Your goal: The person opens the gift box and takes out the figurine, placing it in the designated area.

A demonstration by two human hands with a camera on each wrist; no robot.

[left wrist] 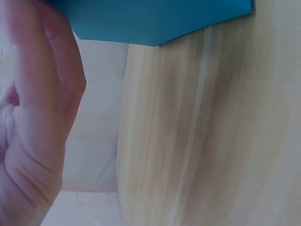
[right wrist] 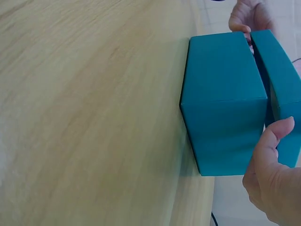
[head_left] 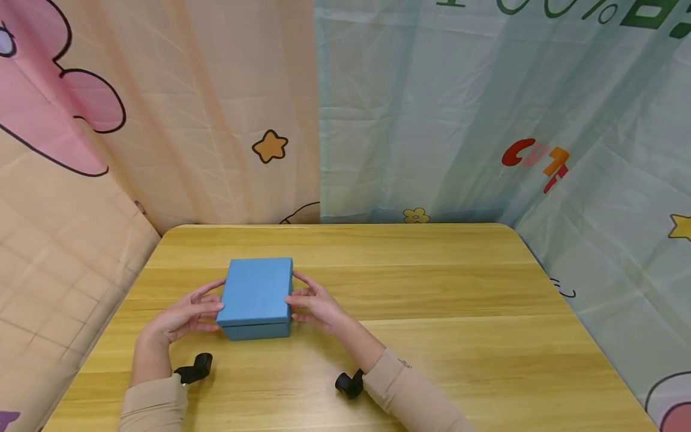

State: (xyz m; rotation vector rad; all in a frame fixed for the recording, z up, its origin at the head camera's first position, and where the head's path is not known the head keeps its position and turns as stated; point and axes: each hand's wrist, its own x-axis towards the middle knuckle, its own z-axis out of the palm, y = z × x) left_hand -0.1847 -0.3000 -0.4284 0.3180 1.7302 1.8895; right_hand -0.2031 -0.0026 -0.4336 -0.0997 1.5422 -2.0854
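Note:
A blue box (head_left: 258, 332) stands on the wooden table, left of its middle. Its lid (head_left: 256, 291) sits slightly raised; in the right wrist view a dark gap parts the lid (right wrist: 282, 77) from the base (right wrist: 223, 70). My left hand (head_left: 186, 312) holds the lid by its left side, thumb at the near corner and index finger farther back. On the opposite side, my right hand (head_left: 318, 303) grips the lid with thumb and fingers spread along the edge. In the left wrist view the box shows only partly, at the top, and the left fingertips are hidden.
The wooden table (head_left: 432, 336) reaches back to patterned curtains (head_left: 410, 120) behind and at both sides. Black wrist-worn devices stick out by the left sleeve (head_left: 153, 405) and the right sleeve (head_left: 405, 384).

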